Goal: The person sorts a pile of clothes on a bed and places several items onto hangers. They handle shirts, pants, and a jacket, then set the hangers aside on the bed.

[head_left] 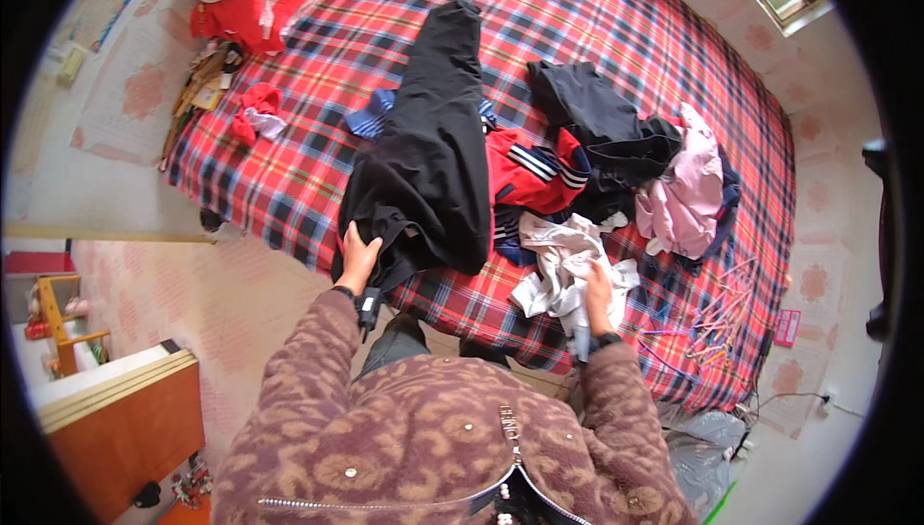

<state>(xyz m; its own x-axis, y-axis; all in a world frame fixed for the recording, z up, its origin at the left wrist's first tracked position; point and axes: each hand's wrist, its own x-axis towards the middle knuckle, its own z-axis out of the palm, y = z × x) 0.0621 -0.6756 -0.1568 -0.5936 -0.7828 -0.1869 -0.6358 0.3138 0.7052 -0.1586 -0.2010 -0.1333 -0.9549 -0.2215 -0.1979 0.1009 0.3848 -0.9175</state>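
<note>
Lies on bed point(289, 179), reaching near edge: black garment point(423, 150), bunched end clasped by fingers of left hand point(358, 257). Along bed's near edge, farther right: pale garment point(556, 248), crumpled, clasped by fingers of right hand point(599, 292). Probably soft, limp, unbreakable; likely heavier in black, best held by corners nearest bed's edge.

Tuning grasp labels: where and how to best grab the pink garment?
Probably pinch the pink garment by its near left edge, coming from the person's side: loose folds lie there, while a dark blue garment shows along its right side and might get caught.
</note>
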